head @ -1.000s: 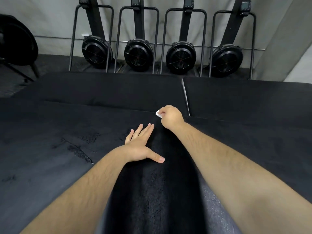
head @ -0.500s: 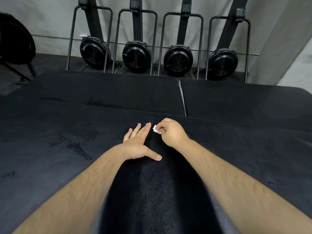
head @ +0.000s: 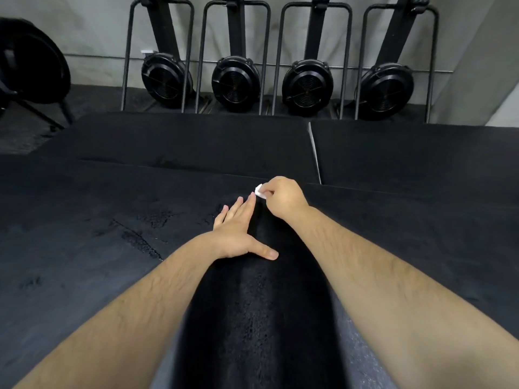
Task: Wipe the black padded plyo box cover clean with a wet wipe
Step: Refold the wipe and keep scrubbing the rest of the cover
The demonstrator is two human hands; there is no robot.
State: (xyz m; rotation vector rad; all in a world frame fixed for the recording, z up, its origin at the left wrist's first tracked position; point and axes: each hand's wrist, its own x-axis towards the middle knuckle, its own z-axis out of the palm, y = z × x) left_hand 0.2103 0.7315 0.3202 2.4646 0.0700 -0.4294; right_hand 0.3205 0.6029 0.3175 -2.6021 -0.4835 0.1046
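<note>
The left hand [head: 238,234] lay flat on the cover [head: 84,220], its fingers [head: 248,204] straight and released, thumb spread wide. Just beyond them, near the cover's far edge, the wipe [head: 260,191] sat against the cover, pinched in the curled fingers [head: 271,190] of the right hand [head: 283,200], only a white corner showing.

We are in a gym: four rowing machines [head: 234,26] stand upright against a grey wall [head: 84,23], their black flywheels [head: 307,85] low, and wide black padded plyo boxes [head: 182,141] lie before us on dark flooring [head: 92,99].
</note>
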